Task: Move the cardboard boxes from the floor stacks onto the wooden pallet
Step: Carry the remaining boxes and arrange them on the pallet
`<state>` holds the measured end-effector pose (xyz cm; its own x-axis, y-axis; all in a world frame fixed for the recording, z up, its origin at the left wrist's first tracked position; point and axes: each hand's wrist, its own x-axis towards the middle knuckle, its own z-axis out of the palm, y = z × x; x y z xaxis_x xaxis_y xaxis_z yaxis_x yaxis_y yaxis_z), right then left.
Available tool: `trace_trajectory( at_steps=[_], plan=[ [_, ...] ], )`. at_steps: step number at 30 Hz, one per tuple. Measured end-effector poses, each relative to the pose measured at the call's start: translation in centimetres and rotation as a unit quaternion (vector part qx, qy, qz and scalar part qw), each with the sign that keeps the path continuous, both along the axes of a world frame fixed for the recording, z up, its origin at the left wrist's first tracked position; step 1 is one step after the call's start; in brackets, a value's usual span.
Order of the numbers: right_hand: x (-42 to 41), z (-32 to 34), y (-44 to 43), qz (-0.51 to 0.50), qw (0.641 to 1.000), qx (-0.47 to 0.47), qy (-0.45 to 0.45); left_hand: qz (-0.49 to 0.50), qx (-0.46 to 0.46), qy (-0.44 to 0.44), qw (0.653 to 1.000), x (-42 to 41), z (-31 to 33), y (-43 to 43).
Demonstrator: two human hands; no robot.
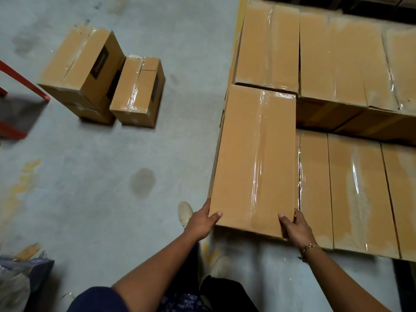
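A long taped cardboard box (254,154) lies at the left edge of the stacked boxes (351,181) on the right, its top a little above the boxes beside it. My left hand (201,221) grips its near left corner, thumb on top. My right hand (295,226) grips its near right corner, thumb on top and fingers down the side. Two floor stacks stand at the upper left: a taller stack (83,70) and a single lower box (138,91). The wooden pallet is hidden under the boxes.
A red metal frame (20,86) stands at the left edge. A grey bag (20,280) lies at the lower left. My shoe (185,211) is on the concrete floor (101,176) just left of the held box. Yellow floor paint runs by the stack.
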<state>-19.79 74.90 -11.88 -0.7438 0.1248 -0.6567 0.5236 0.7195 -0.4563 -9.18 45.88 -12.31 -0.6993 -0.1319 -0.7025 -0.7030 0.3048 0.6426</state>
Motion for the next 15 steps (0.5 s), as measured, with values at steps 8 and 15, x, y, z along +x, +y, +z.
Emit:
trace_trajectory(
  at_steps=[8,15],
  plan=[
    [-0.2,0.6,-0.3,0.029,1.0,0.005,0.003,-0.032,-0.009,-0.001,0.999,-0.5,0.7,-0.2],
    [-0.8,3.6,-2.6,0.134,0.985,0.064,0.092,0.017,-0.044,0.009,0.999,-0.8,3.5,-3.1]
  ],
)
